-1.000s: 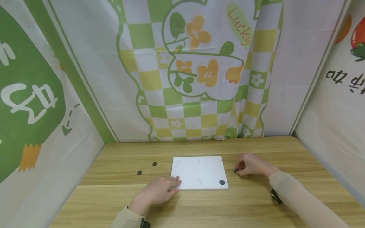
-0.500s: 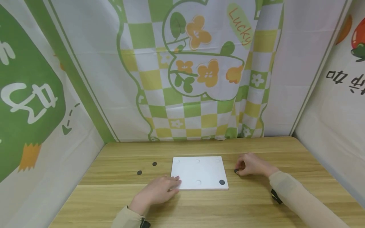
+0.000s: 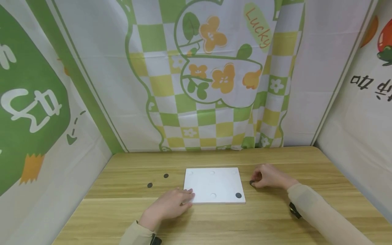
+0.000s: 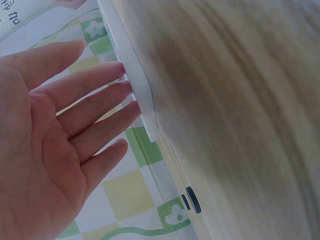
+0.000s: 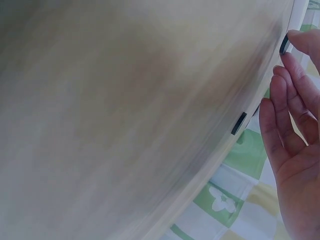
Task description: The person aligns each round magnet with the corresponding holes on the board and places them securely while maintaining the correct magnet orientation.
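A white rectangular board (image 3: 199,185) with shallow round recesses lies on the table. One dark round disc (image 3: 238,195) sits at its near right corner. My left hand (image 3: 169,205) rests its fingertips on the board's near left corner, and in the left wrist view its fingers are extended. To the right of the board, my right hand (image 3: 269,176) pinches another dark disc (image 5: 284,44) between thumb and index finger, close over the table. Two dark discs, a farther one (image 3: 166,176) and a nearer one (image 3: 149,185), lie left of the board.
Another dark disc (image 5: 239,123) lies on the wooden table (image 3: 220,224) beside my right hand in the right wrist view; the hand hides it in the head view. A checked green and yellow curtain (image 3: 196,119) hangs behind the table, with printed cloth on both sides.
My right hand has shifted slightly left toward the board with the pinched disc. My left hand stays at the board's corner.
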`<state>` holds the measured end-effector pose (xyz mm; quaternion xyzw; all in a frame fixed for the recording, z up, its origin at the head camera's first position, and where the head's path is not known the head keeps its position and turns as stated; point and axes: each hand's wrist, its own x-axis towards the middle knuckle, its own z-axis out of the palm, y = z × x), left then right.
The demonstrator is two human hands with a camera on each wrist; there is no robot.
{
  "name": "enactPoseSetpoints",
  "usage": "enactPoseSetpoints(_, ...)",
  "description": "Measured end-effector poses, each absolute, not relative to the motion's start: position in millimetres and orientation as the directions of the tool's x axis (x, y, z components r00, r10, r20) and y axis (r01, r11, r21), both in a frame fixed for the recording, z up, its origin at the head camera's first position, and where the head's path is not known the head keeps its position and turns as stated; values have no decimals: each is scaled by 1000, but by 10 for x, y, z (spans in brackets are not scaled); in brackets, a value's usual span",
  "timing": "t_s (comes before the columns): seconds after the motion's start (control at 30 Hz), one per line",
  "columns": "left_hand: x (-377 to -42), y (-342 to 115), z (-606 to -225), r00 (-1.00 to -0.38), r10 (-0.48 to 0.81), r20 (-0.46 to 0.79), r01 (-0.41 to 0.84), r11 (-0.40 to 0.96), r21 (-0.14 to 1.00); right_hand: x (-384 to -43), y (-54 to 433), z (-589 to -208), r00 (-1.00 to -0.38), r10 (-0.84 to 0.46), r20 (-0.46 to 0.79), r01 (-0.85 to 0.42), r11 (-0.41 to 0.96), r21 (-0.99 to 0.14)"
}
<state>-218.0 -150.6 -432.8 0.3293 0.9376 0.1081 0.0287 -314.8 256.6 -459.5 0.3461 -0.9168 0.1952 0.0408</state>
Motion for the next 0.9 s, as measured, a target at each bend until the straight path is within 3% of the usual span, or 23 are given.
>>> enactPoseSetpoints(0.9, -2167, -1505, -4310, -790, 613, -8, 595, 770, 231, -3243, 2448, -4596, -775, -591, 224, -627, 675, -388)
